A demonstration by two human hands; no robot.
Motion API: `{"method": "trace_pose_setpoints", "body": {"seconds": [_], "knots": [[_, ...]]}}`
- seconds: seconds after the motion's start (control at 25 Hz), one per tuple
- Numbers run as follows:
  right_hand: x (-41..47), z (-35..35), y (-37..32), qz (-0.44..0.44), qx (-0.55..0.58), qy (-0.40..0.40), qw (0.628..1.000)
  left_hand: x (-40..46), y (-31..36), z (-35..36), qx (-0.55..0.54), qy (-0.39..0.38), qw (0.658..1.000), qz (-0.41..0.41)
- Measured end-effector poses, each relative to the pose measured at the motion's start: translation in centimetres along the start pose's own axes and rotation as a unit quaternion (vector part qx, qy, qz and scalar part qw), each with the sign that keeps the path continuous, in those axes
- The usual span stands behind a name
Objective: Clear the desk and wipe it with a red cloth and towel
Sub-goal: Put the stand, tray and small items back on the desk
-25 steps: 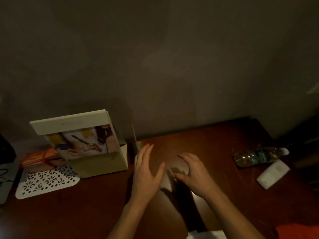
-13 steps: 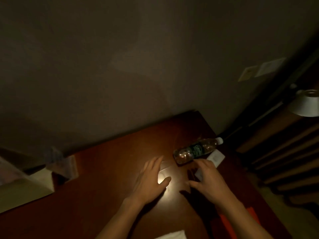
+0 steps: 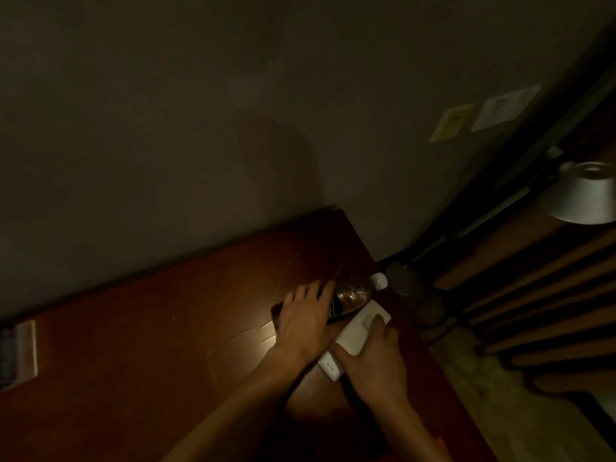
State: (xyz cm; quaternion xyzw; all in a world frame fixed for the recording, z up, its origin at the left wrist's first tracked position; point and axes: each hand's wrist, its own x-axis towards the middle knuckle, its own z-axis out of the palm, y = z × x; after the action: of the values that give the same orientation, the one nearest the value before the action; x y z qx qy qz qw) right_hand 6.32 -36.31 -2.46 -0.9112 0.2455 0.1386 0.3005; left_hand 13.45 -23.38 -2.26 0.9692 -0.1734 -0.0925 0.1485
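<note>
Dim wooden desk (image 3: 166, 328), left hand (image 3: 305, 320) on bottle (image 3: 353, 295), right hand (image 3: 373, 358) seemingly gripping white case (image 3: 358, 335)

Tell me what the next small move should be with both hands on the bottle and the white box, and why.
Probably close both grips and lift the two things off the desk. The left hand already lies over the lying bottle, and the right hand rests on the white box, thumb along its near side. Both sit near the desk's right edge, and it must be cleared before wiping.
</note>
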Motion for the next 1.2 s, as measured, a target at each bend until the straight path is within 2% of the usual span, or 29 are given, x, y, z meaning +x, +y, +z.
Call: {"method": "trace_pose_setpoints", "body": {"seconds": [0.16,0.24,0.32,0.4,0.52,0.64,0.72,0.8,0.84,0.92,0.96,1.2], "knots": [[0.7,1.1,-0.8,0.047,-0.005,0.021,0.999,0.8,-1.0,1.1,0.051,0.023,0.998,-0.03],[0.9,1.4,-1.3,0.064,-0.013,0.027,0.998,0.7,-1.6,1.1,0.028,0.024,0.999,-0.033],[1.0,1.7,-1.8,0.067,-0.014,0.031,0.997,-0.6,-2.6,0.6,-0.03,0.039,0.997,-0.056],[1.1,1.9,-2.2,0.08,-0.023,0.02,0.996,-2.6,-3.8,-0.1,-0.136,0.059,0.985,-0.087],[0.9,2.0,-2.9,0.1,-0.049,-0.01,0.994,-6.1,-5.4,-1.8,-0.307,0.083,0.942,-0.105],[-0.1,2.5,-3.7,0.11,-0.083,-0.026,0.99,-9.7,-6.6,-3.3,-0.382,0.099,0.911,-0.117],[-1.7,2.9,-4.8,0.099,-0.055,-0.04,0.993,-12.3,-7.9,-3.7,-0.407,0.113,0.897,-0.133],[-3.9,3.3,-6.2,0.062,0.005,-0.092,0.994,-14.9,-9.2,-4.0,-0.424,0.12,0.885,-0.153],[-5.4,3.8,-7.2,0.045,0.053,-0.145,0.987,-16.1,-9.9,-4.2,-0.431,0.122,0.878,-0.169],[-8.9,5.4,-9.9,0.043,0.158,-0.27,0.949,-19.1,-11.8,-4.7,-0.441,0.132,0.865,-0.198],[-10.4,6.5,-11.1,0.044,0.193,-0.307,0.931,-20.6,-12.9,-4.9,-0.441,0.143,0.862,-0.205],[-20.0,13.5,-17.5,-0.038,0.196,-0.417,0.887,-31.5,-21.9,-7.0,-0.407,0.208,0.851,-0.259]]}}
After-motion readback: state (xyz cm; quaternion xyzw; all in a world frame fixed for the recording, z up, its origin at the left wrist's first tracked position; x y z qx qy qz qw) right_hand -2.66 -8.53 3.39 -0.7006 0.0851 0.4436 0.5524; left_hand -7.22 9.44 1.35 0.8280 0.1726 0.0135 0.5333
